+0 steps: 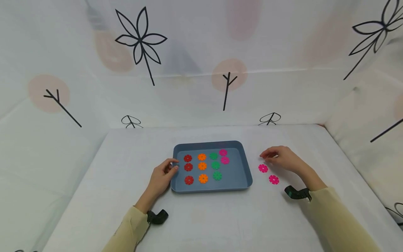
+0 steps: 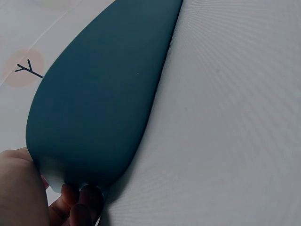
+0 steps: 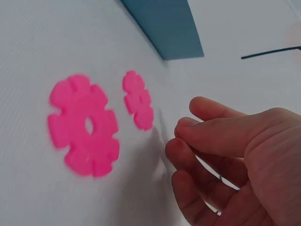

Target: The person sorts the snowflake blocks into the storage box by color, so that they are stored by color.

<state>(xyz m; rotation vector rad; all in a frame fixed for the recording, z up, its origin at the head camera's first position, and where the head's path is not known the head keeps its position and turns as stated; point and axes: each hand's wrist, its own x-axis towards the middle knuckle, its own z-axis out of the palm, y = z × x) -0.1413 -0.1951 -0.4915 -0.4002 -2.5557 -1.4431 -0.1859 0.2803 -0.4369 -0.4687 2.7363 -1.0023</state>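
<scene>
A blue-grey tray (image 1: 240, 171) lies on the table with flower-shaped discs in columns: three red discs (image 1: 188, 167), three orange discs (image 1: 202, 166), three green discs (image 1: 215, 165) and two pink discs (image 1: 225, 160). My left hand (image 1: 161, 177) holds the tray's left edge, fingers and thumb at the rim; the left wrist view shows the tray's outer wall (image 2: 103, 94) above the fingertips (image 2: 70, 194). Right of the tray, my right hand (image 1: 283, 159) hovers with loosely bent fingers, nothing visible between them. Close to it lie two loose pink discs, one nearer (image 3: 84, 126) and one farther (image 3: 138, 100).
A white cloth covers the table (image 1: 214, 220). Behind it hangs a pale curtain (image 1: 189, 98) with printed leaves and twigs. Dark wrist cameras sit on the left wrist (image 1: 158, 217) and right wrist (image 1: 297, 193).
</scene>
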